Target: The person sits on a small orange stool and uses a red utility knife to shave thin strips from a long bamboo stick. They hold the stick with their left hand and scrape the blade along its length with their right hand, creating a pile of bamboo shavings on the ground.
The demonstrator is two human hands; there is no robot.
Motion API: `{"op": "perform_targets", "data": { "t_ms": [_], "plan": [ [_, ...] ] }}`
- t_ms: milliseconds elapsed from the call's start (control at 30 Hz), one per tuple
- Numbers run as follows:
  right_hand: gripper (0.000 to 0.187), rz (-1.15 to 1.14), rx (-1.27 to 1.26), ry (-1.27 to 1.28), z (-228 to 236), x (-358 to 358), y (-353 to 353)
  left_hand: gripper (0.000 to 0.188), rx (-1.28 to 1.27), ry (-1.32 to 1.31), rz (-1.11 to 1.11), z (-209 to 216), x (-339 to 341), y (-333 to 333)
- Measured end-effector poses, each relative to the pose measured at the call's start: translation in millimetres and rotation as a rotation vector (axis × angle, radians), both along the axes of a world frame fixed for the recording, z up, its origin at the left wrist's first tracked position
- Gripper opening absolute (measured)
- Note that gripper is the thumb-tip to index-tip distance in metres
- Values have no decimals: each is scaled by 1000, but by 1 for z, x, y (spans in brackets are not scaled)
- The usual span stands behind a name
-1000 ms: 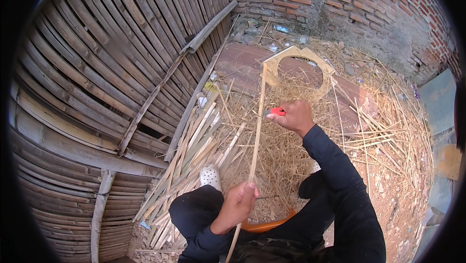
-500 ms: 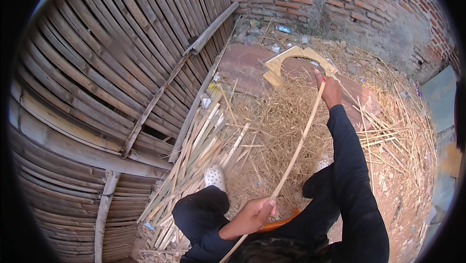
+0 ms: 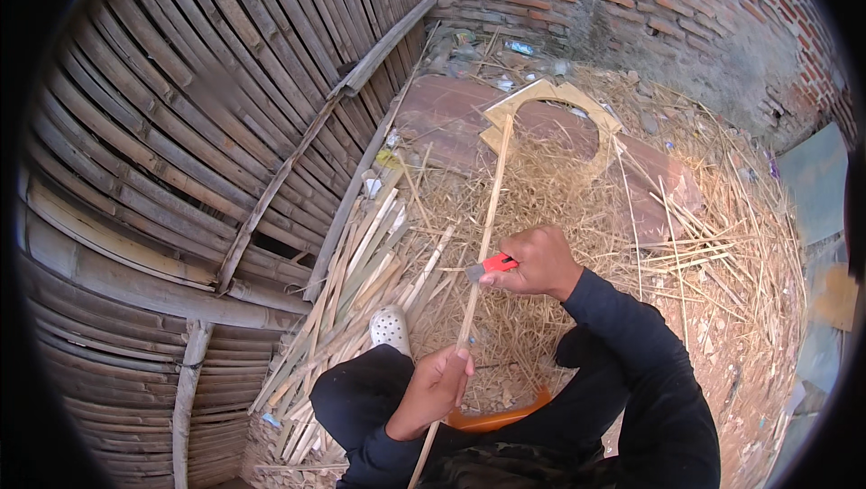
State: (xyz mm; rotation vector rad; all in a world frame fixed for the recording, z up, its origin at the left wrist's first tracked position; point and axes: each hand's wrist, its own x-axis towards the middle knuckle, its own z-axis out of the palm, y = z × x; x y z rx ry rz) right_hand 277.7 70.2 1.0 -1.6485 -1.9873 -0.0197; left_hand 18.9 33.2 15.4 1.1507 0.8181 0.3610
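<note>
My left hand (image 3: 435,392) is closed round the lower part of a long, thin bamboo strip (image 3: 492,205), which runs from my lap up toward the far side. In my right hand (image 3: 539,262) is a red utility knife (image 3: 499,262), gripped in a fist. Its grey blade lies against the strip, a short way above my left hand. The strip's far end overlaps a ring-like piece of cut board (image 3: 542,92) on the ground.
Split bamboo strips (image 3: 350,309) lie piled at the left, beside a bamboo slat wall (image 3: 180,119). Shavings (image 3: 541,196) cover the ground ahead, partly over a brown sheet (image 3: 442,119). A brick wall (image 3: 686,29) closes the far side. An orange seat edge (image 3: 501,419) shows beneath me.
My right hand has come back from the strip's far end to just above my left hand, the knife now plainly visible. The strip's far end has swung left.
</note>
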Motion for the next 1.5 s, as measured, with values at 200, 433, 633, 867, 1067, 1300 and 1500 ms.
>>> {"op": "perform_targets", "data": {
  "t_ms": [200,433,633,867,1067,1300,1500],
  "plan": [
    [65,-185,83,-19,-13,35,24,29,164,64,-33,-12,-3,-7],
    [69,-497,21,-14,-22,70,47,29,379,104,-142,-20,-8,-23],
    [80,-857,-86,279,-43,180,38,29,258,-1,-261,-25,-12,-31],
    [75,-465,-199,261,-12,88,32,29,21,-8,-8,-22,-20,-16],
    [62,-43,-66,-21,9,-3,3,28,4,-24,38,-16,-14,-9],
    [65,-96,12,7,-9,5,21,28,251,90,45,-26,-14,-19],
    [62,-130,34,-36,-23,23,29,28,299,92,21,-21,-13,-22]
  ]
}}
